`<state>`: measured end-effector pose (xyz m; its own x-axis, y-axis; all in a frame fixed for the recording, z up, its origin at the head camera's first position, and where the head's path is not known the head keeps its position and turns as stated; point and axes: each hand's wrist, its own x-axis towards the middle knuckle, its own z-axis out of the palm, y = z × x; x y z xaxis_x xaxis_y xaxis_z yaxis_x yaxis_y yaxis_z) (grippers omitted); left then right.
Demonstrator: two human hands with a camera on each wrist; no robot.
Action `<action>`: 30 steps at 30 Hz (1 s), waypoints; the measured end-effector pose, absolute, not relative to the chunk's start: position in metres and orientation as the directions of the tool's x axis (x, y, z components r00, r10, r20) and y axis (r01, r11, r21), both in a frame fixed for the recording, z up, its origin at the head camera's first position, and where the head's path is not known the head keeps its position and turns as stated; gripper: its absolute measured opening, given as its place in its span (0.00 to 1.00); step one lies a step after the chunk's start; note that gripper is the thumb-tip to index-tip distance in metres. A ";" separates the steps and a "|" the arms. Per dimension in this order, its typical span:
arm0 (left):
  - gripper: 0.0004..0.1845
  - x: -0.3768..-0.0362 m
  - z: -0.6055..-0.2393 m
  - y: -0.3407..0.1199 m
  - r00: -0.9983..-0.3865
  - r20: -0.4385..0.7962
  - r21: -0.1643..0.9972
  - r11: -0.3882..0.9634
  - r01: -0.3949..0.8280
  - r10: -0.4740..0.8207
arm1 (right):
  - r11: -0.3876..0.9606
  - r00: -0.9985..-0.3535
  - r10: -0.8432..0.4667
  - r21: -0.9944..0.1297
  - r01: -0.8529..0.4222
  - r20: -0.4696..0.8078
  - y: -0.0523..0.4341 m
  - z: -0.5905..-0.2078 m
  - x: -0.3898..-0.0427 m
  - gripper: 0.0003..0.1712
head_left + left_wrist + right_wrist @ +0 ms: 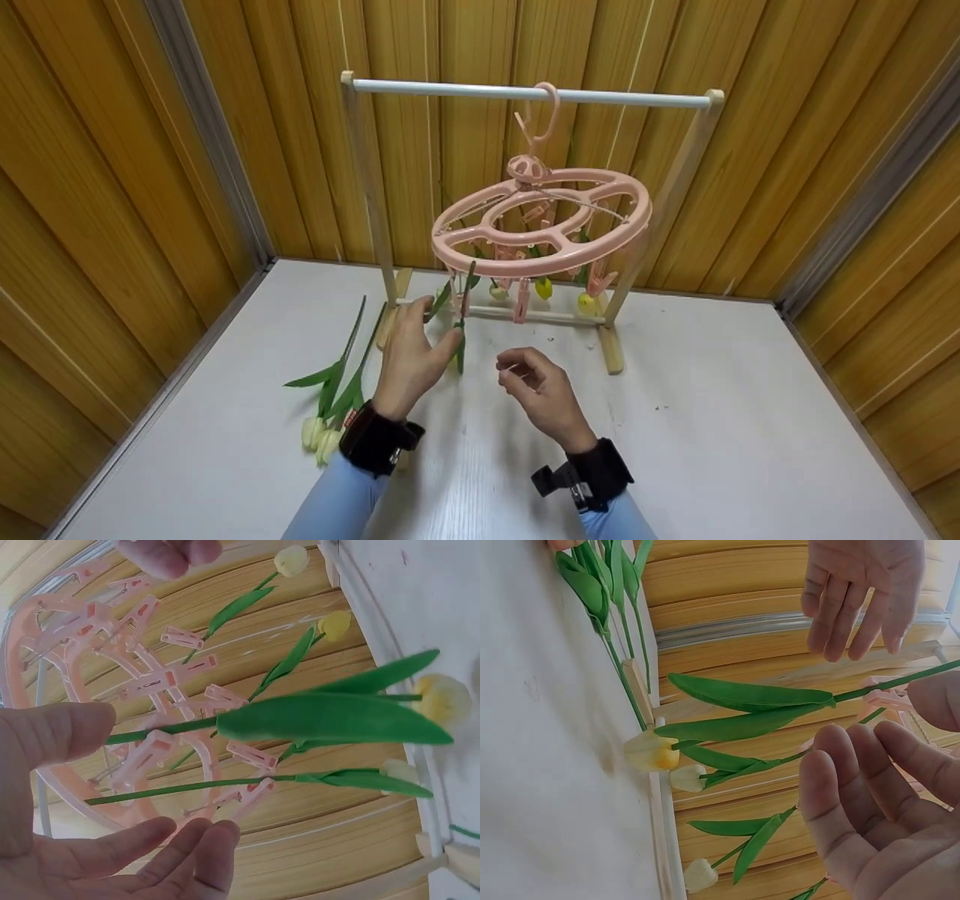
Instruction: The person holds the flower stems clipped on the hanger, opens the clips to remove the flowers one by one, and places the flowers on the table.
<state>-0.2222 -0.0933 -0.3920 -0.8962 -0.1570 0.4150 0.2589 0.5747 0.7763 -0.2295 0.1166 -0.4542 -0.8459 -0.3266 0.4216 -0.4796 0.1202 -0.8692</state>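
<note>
No brand, label or writing can be read on anything in these views.

In the centre of the head view, the left hand (411,352) is raised beside a hanging tulip (460,330) that dangles head-down from a clip at the front edge of the pink round clip hanger (540,225). Its fingers are straight and loosely spread, the thumb close to the stem, gripping nothing; the left wrist view confirms open fingers with green stems crossing just past them. The right hand (541,394), a little lower and to the right of centre, has its fingers loosely curled with nothing visible in them; the right wrist view shows the palm open and empty.

The hanger hooks over the white rail of a wooden rack (371,195) in the upper middle of the frame. More tulips (544,287) hang under the ring's far side, partly hidden by the ring and its clips, so their number is hard to tell. Two loose tulips (330,390) lie on the white table (712,420) at the lower left, their pale heads partly hidden behind the left wrist strap (375,439).
</note>
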 end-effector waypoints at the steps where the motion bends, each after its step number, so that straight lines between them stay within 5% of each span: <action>1: 0.31 -0.223 -0.393 -0.092 -0.898 0.411 0.785 0.561 0.262 -0.156 | 0.122 -0.847 -0.325 -0.869 -0.479 0.421 0.117 -0.454 -0.229 0.11; 10: 0.37 -0.231 -0.396 -0.082 -0.924 0.352 0.851 0.462 0.250 -0.149 | 0.113 -0.848 -0.317 -0.870 -0.479 0.426 0.118 -0.452 -0.229 0.12; 30: 0.32 -0.242 -0.402 -0.071 -0.910 0.399 0.872 0.354 0.338 -0.115 | 0.092 -0.854 -0.291 -0.876 -0.473 0.430 0.123 -0.446 -0.230 0.12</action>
